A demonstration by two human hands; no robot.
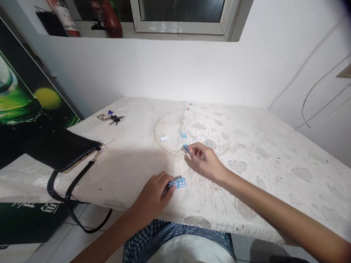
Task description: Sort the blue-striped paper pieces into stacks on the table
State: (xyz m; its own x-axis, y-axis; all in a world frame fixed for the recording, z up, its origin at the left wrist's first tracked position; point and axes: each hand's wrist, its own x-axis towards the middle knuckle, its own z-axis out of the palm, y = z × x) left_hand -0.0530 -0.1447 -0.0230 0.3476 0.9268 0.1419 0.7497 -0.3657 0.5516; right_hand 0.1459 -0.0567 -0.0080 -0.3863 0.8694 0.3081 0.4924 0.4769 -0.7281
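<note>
My left hand (154, 193) is closed near the table's front edge, its thumb and fingers pinching a small stack of white cards with blue line markings (177, 182). Farther forward, my right hand (204, 157) pinches one small blue-marked card (186, 148) just above the table or touching it; I cannot tell which. Beyond its fingertips lies a similar blue-marked card (183, 135). To the left of that rests a plain white rectangular piece (164, 138). The fine print on all of these is too small to read.
The table (263, 175) has a pale patterned cover. Toward its left side sit a bunch of keys (116, 118) and a black bag (63, 149) with a hanging strap (74, 182). Tiny scraps (190, 104) lie near the wall. Bottles (112, 22) stand on the window ledge.
</note>
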